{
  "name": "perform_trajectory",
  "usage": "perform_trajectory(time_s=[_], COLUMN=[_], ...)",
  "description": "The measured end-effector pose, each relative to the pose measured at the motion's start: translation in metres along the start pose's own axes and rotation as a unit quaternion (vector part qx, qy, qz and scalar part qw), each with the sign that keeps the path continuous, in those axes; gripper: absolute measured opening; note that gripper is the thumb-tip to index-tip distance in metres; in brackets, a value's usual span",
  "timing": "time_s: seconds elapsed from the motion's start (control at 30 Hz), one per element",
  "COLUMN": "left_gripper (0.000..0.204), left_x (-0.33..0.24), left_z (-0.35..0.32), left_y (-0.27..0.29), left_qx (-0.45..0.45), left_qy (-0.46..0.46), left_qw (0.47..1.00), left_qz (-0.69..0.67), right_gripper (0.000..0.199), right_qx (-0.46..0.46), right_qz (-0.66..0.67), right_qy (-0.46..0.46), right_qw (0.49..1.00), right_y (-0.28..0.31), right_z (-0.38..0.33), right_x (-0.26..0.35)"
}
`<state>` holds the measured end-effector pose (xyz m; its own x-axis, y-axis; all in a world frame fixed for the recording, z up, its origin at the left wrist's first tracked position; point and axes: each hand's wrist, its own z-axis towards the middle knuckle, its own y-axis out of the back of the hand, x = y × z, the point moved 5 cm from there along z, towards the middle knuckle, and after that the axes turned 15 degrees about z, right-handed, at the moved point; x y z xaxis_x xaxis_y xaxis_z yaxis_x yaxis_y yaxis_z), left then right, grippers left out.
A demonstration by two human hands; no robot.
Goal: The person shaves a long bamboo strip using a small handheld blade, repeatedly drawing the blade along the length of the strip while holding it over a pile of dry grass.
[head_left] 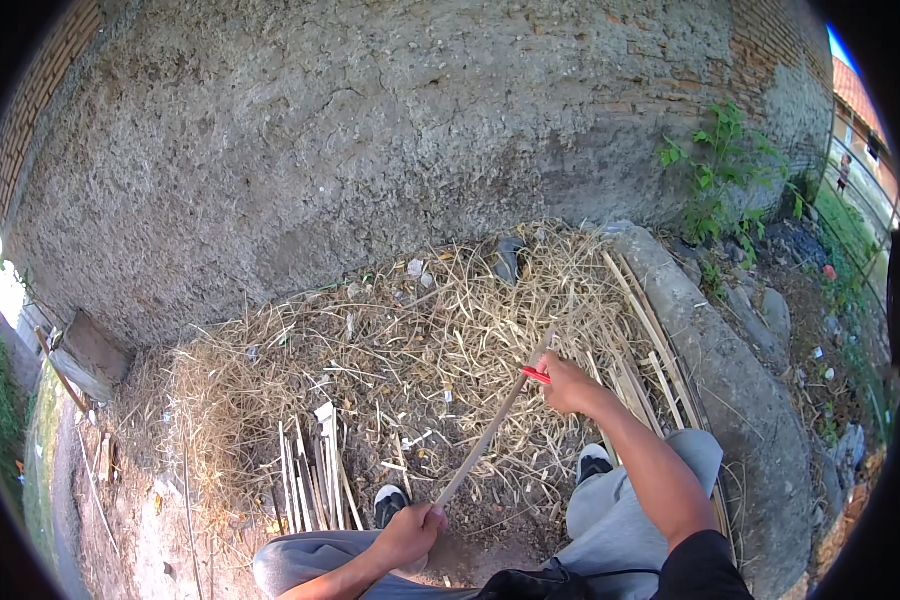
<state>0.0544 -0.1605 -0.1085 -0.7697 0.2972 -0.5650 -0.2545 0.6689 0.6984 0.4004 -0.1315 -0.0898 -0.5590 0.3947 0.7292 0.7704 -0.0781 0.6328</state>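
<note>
A long, thin strip of wood or bamboo (495, 425) slants up and away in front of me. My left hand (410, 535) is closed around its near end, above my left knee. Close to the strip's far end, my right hand (572, 387) is closed on a small red tool (536, 376), which lies across the strip. Fingers hide most of the tool, so I cannot tell its exact kind. Below the strip, curled pale shavings (470, 335) cover the ground.
Several cut strips (315, 475) lie in a bundle at the left, and longer strips (655, 340) lie at the right beside a stone kerb (740, 420). A rough wall (390, 150) rises behind the shavings. A green plant (720, 170) grows against it. A person (844, 170) stands far right.
</note>
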Motion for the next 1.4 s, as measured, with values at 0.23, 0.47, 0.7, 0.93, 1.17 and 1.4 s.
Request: perform_trajectory(time_s=[0.23,0.47,0.7,0.93,1.17,1.4], left_gripper=[0.031,0.031,0.030,0.028,0.029,0.035], left_x=[-0.007,-0.007,-0.008,0.006,-0.002,0.008], left_z=[-0.001,-0.001,-0.001,-0.005,-0.015,-0.002], left_y=[0.004,0.007,0.006,0.008,0.005,0.017], left_qx=[0.001,-0.026,-0.016,-0.063,-0.023,0.055], left_qy=[0.002,-0.025,0.001,-0.023,-0.049,0.060], left_qw=[1.000,0.999,1.000,0.998,0.997,0.984], left_qz=[0.000,0.006,0.017,0.000,0.059,-0.158], right_gripper=[0.029,0.033,0.032,0.027,0.018,0.022], right_qx=[-0.117,-0.184,-0.174,-0.039,-0.270,-0.261], right_qz=[-0.119,-0.174,-0.165,-0.131,-0.194,0.040], right_qy=[0.156,0.131,0.107,0.245,-0.041,0.171], right_qw=[0.974,0.959,0.965,0.960,0.942,0.949], right_y=[0.021,0.026,0.022,-0.021,0.069,0.011], right_z=[-0.006,-0.012,-0.009,-0.036,0.002,-0.023], right_x=[-0.010,-0.004,-0.014,0.024,-0.068,0.011])
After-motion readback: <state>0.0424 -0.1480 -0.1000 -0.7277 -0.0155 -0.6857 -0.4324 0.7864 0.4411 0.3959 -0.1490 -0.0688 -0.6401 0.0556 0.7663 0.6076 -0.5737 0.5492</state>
